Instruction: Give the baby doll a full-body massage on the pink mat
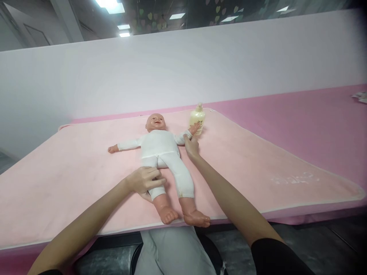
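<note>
Left hand lies curled over the thigh of the doll's leg on that side, fingers bent round the white trouser leg and grasping it, close to the near edge of the table. Beside it, the baby doll lies on its back on the pale pink mat, head toward the far edge, bare feet reaching just past the near edge, both arms spread out to the sides. It wears a white suit. Right of the doll's body, the right hand grips the doll's outstretched forearm, fingers closed round the sleeve near the wrist. Just beyond that, the doll's small hand touches a pale yellow pump bottle, which stands upright near the mat's far edge. Further right, the mat gives way to the darker pink table cover, running on to the far right corner
</note>
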Demonstrator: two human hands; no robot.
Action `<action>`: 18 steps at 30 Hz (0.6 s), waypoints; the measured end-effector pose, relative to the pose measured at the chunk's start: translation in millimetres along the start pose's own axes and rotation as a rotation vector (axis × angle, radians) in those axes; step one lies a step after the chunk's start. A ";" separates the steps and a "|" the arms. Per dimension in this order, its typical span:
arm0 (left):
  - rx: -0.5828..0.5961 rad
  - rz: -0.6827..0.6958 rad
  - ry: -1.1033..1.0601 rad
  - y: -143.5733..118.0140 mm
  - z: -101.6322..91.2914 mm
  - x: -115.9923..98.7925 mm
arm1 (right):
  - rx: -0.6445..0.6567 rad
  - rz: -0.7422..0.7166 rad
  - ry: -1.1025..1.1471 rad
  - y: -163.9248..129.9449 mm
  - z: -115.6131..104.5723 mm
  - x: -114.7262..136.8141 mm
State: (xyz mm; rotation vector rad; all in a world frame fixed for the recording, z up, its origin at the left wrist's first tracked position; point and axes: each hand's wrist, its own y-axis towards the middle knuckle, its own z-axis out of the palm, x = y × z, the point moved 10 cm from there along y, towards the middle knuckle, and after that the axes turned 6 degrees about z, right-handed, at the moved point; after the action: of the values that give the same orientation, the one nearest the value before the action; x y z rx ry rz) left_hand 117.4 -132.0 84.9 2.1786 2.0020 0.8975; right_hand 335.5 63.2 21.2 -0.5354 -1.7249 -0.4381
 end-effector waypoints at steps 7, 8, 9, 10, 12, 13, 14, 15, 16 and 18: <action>0.051 -0.111 0.190 -3.6 -11.2 -8.5 | 0.135 -0.115 0.018 -6.7 -2.2 0.2; 0.044 -0.156 0.173 -6.5 -12.2 -6.9 | 0.184 -0.124 0.047 -9.9 -3.6 -1.8; 0.028 -0.204 0.141 -9.9 -13.0 -4.4 | 0.232 -0.124 0.076 -14.3 -6.0 -5.2; 0.001 -0.250 0.104 -13.8 -14.0 -1.2 | 0.277 -0.117 0.101 -19.9 -9.3 -9.5; -0.077 -0.315 0.037 -20.8 -17.0 5.1 | 0.343 -0.132 0.124 -35.4 -19.1 -16.2; -0.110 -0.330 0.015 -23.3 -18.1 7.8 | 0.365 -0.172 0.117 -45.4 -25.0 -16.5; -0.130 -0.335 0.001 -24.8 -18.7 9.7 | 0.382 -0.240 0.093 -57.1 -30.9 -13.9; -0.129 -0.326 -0.006 -24.8 -18.0 10.4 | 0.396 -0.330 0.051 -70.4 -36.1 -9.2; -0.110 -0.306 -0.010 -23.7 -16.4 9.7 | 0.409 -0.440 -0.010 -85.6 -40.0 -2.6; -0.061 -0.265 -0.024 -20.4 -13.4 6.7 | 0.439 -0.721 -0.151 -122.0 -43.7 15.2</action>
State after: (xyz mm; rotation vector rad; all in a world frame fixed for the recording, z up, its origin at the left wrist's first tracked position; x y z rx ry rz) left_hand 93.2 -127.1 90.2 1.8268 2.1530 0.8775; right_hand 298.4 -59.6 44.7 0.4004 -2.0583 -0.5031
